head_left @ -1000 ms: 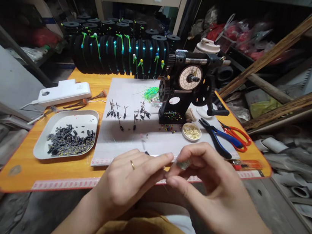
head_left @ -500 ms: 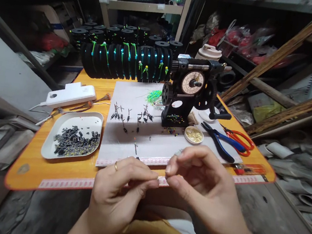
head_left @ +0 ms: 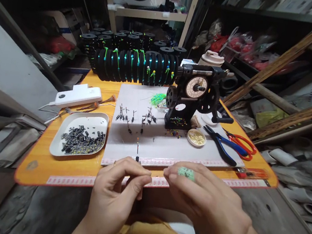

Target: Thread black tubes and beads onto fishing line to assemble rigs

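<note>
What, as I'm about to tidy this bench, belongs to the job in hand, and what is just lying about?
Likely in the job:
dark piece by the left hand
stemmed pieces on the white board
dark parts in the tray
gold bits in the dish

Probably just lying about:
lidded cup
white device
bagged items

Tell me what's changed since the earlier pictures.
The right hand has rolled over, back upward, bringing the speckled pale-green wrap on its finger into clearer view. The left hand has moved left, away from it; any tiny piece held is indistinct. The white square tray and black-and-blue pliers stayed put.
</note>
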Available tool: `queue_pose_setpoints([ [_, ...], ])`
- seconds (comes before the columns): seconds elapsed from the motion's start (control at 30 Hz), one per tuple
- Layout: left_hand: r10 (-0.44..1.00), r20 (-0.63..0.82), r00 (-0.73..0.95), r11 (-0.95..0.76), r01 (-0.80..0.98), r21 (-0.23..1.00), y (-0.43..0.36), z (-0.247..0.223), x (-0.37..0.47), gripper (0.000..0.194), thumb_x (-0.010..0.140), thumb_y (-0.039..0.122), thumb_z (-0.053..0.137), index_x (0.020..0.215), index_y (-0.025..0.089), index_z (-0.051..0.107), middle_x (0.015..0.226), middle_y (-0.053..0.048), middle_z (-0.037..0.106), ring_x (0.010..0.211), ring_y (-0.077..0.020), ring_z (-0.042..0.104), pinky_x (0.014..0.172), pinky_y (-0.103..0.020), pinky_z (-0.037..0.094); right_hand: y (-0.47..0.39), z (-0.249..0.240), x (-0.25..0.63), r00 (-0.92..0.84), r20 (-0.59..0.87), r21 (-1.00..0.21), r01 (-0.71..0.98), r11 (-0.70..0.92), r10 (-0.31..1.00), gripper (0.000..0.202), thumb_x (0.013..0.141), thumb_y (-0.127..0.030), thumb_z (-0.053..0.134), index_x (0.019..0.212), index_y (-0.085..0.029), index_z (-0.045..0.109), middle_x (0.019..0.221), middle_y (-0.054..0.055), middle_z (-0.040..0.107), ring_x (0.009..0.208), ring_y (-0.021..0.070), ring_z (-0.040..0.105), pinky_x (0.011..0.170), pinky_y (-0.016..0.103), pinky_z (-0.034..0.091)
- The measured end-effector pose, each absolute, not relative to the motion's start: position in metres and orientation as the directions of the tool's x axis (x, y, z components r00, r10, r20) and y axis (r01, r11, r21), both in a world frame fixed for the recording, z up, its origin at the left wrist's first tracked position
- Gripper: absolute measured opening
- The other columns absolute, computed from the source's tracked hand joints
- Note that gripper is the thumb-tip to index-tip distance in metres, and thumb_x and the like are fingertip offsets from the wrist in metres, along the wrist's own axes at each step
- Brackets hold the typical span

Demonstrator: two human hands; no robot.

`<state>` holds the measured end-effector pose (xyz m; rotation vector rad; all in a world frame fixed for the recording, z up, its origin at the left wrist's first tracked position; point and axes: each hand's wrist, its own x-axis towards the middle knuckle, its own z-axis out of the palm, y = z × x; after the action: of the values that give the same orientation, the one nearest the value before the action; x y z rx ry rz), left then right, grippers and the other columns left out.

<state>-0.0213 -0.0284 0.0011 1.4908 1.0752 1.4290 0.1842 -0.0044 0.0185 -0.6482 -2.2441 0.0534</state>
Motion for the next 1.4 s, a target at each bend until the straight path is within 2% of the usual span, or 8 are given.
queue_pose_setpoints([
  [0.23,0.950,0.311,0.019,-0.311,0.095,0.946,-0.023,0.003,-0.021,0.015,0.091,0.013,0.065,0.081,0.022,0.070,0.067,0.004,0.062,0.054,-0.0071,0.056,0.052,-0.016,0.046,-0.011,0.011,0.175,-0.264,0.635,-0.679,0.256,0.688,0.726,0.038,0.084,0.006,0.060,0.109,-0.021,0.051,0.089,0.003,0.064,0.084,0.0156,0.068,0.074,0.029,0.058],
  [0.37,0.933,0.359,-0.011,-0.346,0.245,0.906,-0.016,0.000,-0.021,0.015,0.090,0.011,0.065,0.079,0.021,0.069,0.070,0.002,0.066,0.061,-0.0096,0.061,0.053,-0.017,0.048,-0.010,0.006,0.174,-0.308,0.695,-0.547,0.359,0.756,0.650,0.034,0.084,0.006,0.059,0.105,-0.019,0.051,0.086,0.004,0.064,0.080,0.0161,0.065,0.072,0.029,0.056],
  [0.57,0.772,0.632,0.065,-0.605,0.377,0.701,-0.008,0.001,-0.018,0.017,0.085,0.001,0.069,0.088,0.017,0.073,0.076,-0.001,0.073,0.068,-0.0095,0.068,0.065,-0.015,0.054,0.004,0.007,0.173,-0.553,0.679,-0.281,0.413,0.867,0.483,0.022,0.091,0.002,0.048,0.103,-0.015,0.052,0.079,0.007,0.063,0.074,0.0191,0.059,0.068,0.035,0.057],
  [0.77,0.895,0.447,0.003,-0.443,0.139,0.886,-0.011,0.006,-0.016,0.015,0.083,0.007,0.074,0.082,0.021,0.080,0.073,-0.002,0.076,0.065,-0.0136,0.069,0.056,-0.019,0.055,0.011,0.004,0.180,-0.553,0.746,-0.204,0.342,0.917,0.372,0.026,0.087,0.006,0.057,0.098,-0.017,0.056,0.093,0.009,0.074,0.094,0.0200,0.071,0.078,0.031,0.062],
  [0.9,0.939,0.343,-0.009,-0.342,0.030,0.939,-0.013,0.009,-0.015,0.013,0.082,0.010,0.076,0.080,0.022,0.081,0.072,-0.003,0.075,0.063,-0.0147,0.067,0.055,-0.022,0.054,0.011,0.013,0.176,-0.482,0.803,-0.214,0.316,0.924,0.350,0.026,0.084,0.005,0.061,0.091,-0.020,0.056,0.087,0.007,0.077,0.084,0.0198,0.075,0.070,0.029,0.065],
  [0.97,0.940,0.341,-0.015,-0.340,0.033,0.940,-0.013,0.010,-0.014,0.012,0.083,0.012,0.076,0.079,0.022,0.080,0.072,-0.003,0.075,0.066,-0.0147,0.067,0.060,-0.023,0.054,0.010,0.018,0.171,-0.443,0.805,-0.275,0.310,0.910,0.394,0.026,0.084,0.005,0.061,0.089,-0.021,0.056,0.084,0.007,0.078,0.079,0.0192,0.076,0.068,0.028,0.066],
  [1.17,0.956,0.290,0.031,-0.291,0.042,0.956,-0.012,0.015,-0.015,0.013,0.089,0.016,0.069,0.077,0.021,0.073,0.072,-0.001,0.069,0.067,-0.0130,0.063,0.063,-0.022,0.050,-0.001,0.011,0.158,-0.124,0.694,-0.693,0.152,0.705,0.709,0.041,0.080,0.003,0.069,0.108,-0.024,0.056,0.091,0.002,0.076,0.080,0.0164,0.078,0.075,0.026,0.066],
  [1.4,0.942,0.331,0.052,-0.335,0.089,0.938,-0.008,0.021,-0.020,0.015,0.085,0.010,0.073,0.075,0.021,0.074,0.072,0.001,0.072,0.068,-0.0111,0.065,0.065,-0.018,0.050,0.001,0.020,0.159,-0.166,0.462,-0.885,-0.020,0.466,0.871,0.031,0.087,-0.008,0.072,0.104,-0.024,0.051,0.090,0.001,0.076,0.082,0.0161,0.078,0.074,0.024,0.067],
])
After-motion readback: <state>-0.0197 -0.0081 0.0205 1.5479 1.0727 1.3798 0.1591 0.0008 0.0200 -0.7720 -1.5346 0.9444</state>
